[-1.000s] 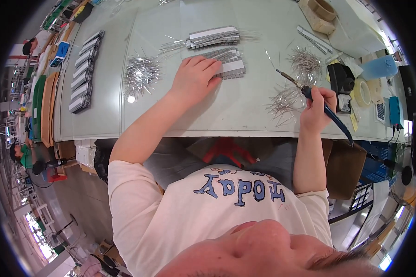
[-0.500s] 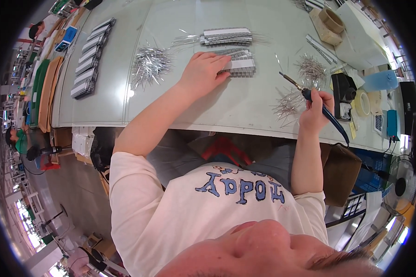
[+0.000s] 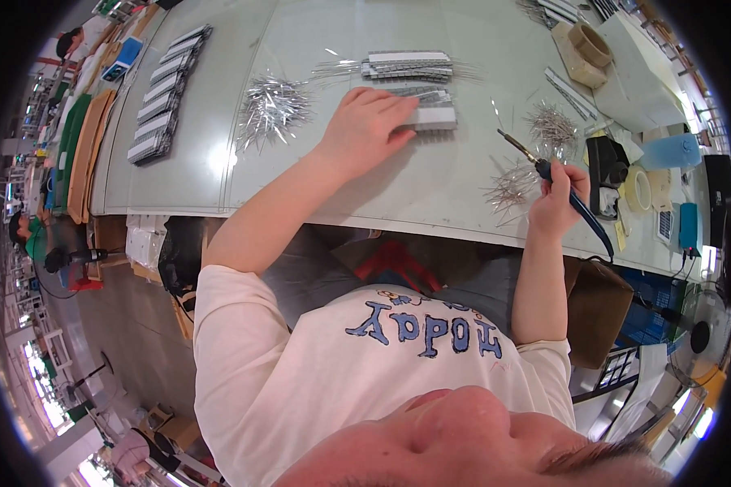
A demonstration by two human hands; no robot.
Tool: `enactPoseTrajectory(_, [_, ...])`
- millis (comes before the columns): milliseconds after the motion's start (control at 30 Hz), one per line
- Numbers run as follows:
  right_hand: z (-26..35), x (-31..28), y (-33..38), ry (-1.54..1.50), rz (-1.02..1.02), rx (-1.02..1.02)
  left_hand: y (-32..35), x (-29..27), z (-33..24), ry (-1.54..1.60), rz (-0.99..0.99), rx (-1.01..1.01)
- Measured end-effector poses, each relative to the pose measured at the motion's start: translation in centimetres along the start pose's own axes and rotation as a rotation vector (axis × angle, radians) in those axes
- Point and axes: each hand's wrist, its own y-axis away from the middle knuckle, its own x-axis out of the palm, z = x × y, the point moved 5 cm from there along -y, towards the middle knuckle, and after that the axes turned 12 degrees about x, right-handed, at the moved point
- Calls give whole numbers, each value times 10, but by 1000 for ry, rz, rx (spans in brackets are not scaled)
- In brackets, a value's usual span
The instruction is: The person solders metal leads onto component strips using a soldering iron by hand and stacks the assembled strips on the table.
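On a pale grey-green table (image 3: 439, 187), the left hand (image 3: 369, 130) lies with fingers gently curved over the left end of a stack of grey-and-white strips (image 3: 434, 118), centre; whether it grips cannot be told; the right hand (image 3: 559, 199), closed, holds a dark-blue pen-shaped soldering iron (image 3: 542, 167), tip toward far left; right of it, a black iron stand (image 3: 607, 158) contains a crumpled whitish wad (image 3: 607, 199); near right, a brown cardboard box's (image 3: 601, 312) contents are unclear.
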Motion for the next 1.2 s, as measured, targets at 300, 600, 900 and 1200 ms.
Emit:
enactPoseTrajectory(300, [-4, -8, -2, 21, -44, 0, 45, 8, -81, 201, -27, -11])
enactPoseTrajectory(600, [-3, 3, 13, 30, -17, -20, 167, -63, -55, -242, 142, -489])
enactPoseTrajectory(900, [-10, 63, 92, 300, 383, -133, 141, -26, -82, -68, 149, -362])
enactPoseTrajectory(1200, [-16, 89, 113, 595, 543, -144, 129, -10, -87, -49, 129, -313])
